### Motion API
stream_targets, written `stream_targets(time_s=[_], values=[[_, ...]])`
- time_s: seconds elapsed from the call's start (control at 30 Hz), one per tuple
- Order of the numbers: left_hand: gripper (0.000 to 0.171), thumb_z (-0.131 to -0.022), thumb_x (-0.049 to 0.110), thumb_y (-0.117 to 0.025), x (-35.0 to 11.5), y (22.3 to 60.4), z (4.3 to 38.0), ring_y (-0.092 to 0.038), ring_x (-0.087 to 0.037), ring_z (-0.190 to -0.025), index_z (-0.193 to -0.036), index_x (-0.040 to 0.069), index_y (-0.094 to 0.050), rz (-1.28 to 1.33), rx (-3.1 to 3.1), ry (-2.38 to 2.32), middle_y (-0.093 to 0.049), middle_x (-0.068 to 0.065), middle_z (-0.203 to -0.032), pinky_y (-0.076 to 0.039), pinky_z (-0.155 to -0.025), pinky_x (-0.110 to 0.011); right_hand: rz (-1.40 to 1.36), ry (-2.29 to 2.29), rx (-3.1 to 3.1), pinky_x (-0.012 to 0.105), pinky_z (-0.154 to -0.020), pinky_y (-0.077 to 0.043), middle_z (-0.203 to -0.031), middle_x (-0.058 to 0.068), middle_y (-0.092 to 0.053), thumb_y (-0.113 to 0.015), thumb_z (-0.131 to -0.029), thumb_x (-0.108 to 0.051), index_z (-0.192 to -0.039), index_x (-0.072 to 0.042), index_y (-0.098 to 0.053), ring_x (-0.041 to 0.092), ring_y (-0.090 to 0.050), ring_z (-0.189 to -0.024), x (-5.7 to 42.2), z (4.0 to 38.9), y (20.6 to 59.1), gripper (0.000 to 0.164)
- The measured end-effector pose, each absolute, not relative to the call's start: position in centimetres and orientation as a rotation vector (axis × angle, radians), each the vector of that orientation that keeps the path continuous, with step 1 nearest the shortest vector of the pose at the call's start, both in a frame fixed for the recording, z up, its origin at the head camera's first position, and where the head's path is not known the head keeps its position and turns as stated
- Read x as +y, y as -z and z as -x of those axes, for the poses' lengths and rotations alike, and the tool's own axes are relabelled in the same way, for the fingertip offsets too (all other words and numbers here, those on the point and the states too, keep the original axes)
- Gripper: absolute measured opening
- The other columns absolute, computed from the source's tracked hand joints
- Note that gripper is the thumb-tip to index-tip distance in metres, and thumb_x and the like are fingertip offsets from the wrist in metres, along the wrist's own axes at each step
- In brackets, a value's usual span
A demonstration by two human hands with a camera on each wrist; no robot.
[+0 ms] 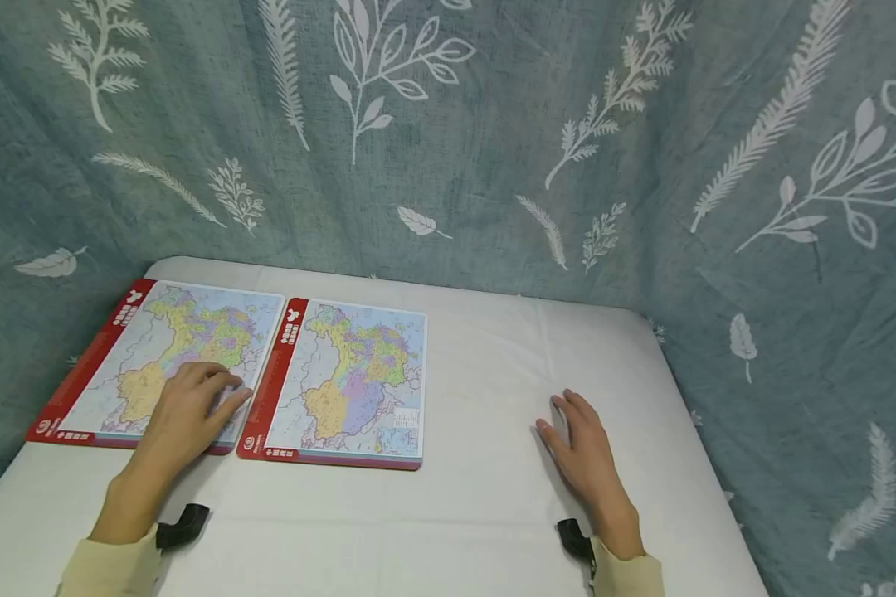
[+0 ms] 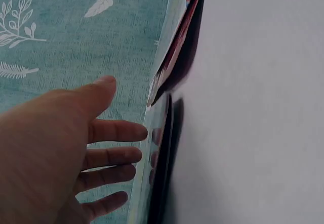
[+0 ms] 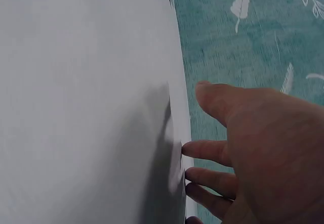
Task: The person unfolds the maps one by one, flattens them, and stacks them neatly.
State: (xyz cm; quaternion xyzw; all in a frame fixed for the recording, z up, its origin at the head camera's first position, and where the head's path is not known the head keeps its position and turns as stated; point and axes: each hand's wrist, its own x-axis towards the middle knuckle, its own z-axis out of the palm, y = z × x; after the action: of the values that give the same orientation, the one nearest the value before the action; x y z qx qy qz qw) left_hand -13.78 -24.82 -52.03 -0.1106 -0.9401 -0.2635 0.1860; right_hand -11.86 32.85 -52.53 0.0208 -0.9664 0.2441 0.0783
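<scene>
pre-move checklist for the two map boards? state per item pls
1. Left hand resting on left map board, fingers straight: ok.
2. Right hand flat on table, holding nothing: ok.
3. Right map board untouched, lying flat: ok.
4. Boards side by side, edges close; touching or apart: cannot tell.
5. Any loose pieces on the boards: cannot tell.

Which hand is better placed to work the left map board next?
Left. The left hand already rests its fingers on the left map board; the right hand lies flat on the bare table, beyond the right map board.
</scene>
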Motion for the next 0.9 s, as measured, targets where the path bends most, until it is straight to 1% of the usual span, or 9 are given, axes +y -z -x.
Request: stream_targets(time_s=[0.17,0.4,0.5,0.57,0.67,0.8,0.9], values=[[0.032,-0.087,0.023,-0.085,-24.1,52.0,13.8,-0.054,-0.036,-0.105,-0.105,-0.001,-0.075,0.302,-2.668,0.757,-0.066,-0.018,-0.107,-0.042,-0.089,-0.055,-0.153,-0.745,-2.848,0.065,-0.119,-0.031,-0.159,0.028,-0.044,-0.072,-0.101,-0.029,-0.146,0.004,-0.056,0.049,-0.036,-0.150,31.1,11.8,52.4,0.058],[0.032,-0.091,0.026,-0.083,-23.6,51.8,13.0,-0.055,-0.029,-0.093,-0.106,-0.001,-0.074,0.346,-2.725,0.735,-0.064,-0.012,-0.099,-0.044,-0.080,-0.048,-0.283,-0.792,-2.819,0.065,-0.117,-0.034,-0.158,0.027,-0.047,-0.074,-0.099,-0.028,-0.144,0.003,-0.058,0.047,-0.040,-0.149,27.3,11.1,52.9,0.057],[0.031,-0.090,0.026,-0.084,-23.5,51.7,12.8,-0.052,-0.024,-0.086,-0.105,0.000,-0.075,0.333,-2.730,0.718,-0.063,-0.009,-0.094,-0.043,-0.073,-0.043,-0.356,-0.821,-2.811,0.065,-0.117,-0.034,-0.158,0.026,-0.047,-0.074,-0.099,-0.030,-0.144,0.002,-0.059,0.047,-0.039,-0.150,25.2,10.9,53.0,0.057],[0.031,-0.091,0.026,-0.084,-23.4,51.7,12.7,-0.049,-0.020,-0.083,-0.105,0.001,-0.075,0.307,-2.734,0.729,-0.063,-0.007,-0.093,-0.041,-0.070,-0.040,-0.389,-0.849,-2.813,0.065,-0.118,-0.034,-0.159,0.025,-0.046,-0.073,-0.099,-0.031,-0.144,0.001,-0.059,0.046,-0.039,-0.151,23.8,10.8,53.1,0.057],[0.031,-0.092,0.027,-0.082,-22.5,51.8,13.1,-0.049,-0.018,-0.080,-0.107,0.001,-0.075,0.280,-2.726,0.790,-0.062,-0.005,-0.090,-0.041,-0.067,-0.037,-0.408,-0.883,-2.806,0.063,-0.119,-0.034,-0.159,0.023,-0.047,-0.073,-0.099,-0.032,-0.143,0.002,-0.059,0.044,-0.039,-0.151,21.8,10.6,52.8,0.057],[0.025,-0.092,0.023,-0.083,-21.6,52.1,13.1,-0.051,-0.016,-0.075,-0.104,0.002,-0.075,0.215,-2.680,0.873,-0.059,-0.004,-0.085,-0.041,-0.064,-0.033,-0.464,-0.957,-2.848,0.059,-0.123,-0.031,-0.162,0.016,-0.046,-0.070,-0.101,-0.037,-0.148,0.000,-0.056,0.037,-0.036,-0.155,18.8,10.1,52.5,0.062],[0.021,-0.092,0.020,-0.082,-21.2,52.1,13.2,-0.049,-0.014,-0.072,-0.100,0.002,-0.074,0.170,-2.652,0.906,-0.057,-0.002,-0.082,-0.038,-0.061,-0.029,-0.522,-1.005,-2.862,0.057,-0.125,-0.028,-0.164,0.014,-0.044,-0.070,-0.101,-0.040,-0.151,0.000,-0.052,0.034,-0.033,-0.157,17.2,9.9,52.3,0.067]])
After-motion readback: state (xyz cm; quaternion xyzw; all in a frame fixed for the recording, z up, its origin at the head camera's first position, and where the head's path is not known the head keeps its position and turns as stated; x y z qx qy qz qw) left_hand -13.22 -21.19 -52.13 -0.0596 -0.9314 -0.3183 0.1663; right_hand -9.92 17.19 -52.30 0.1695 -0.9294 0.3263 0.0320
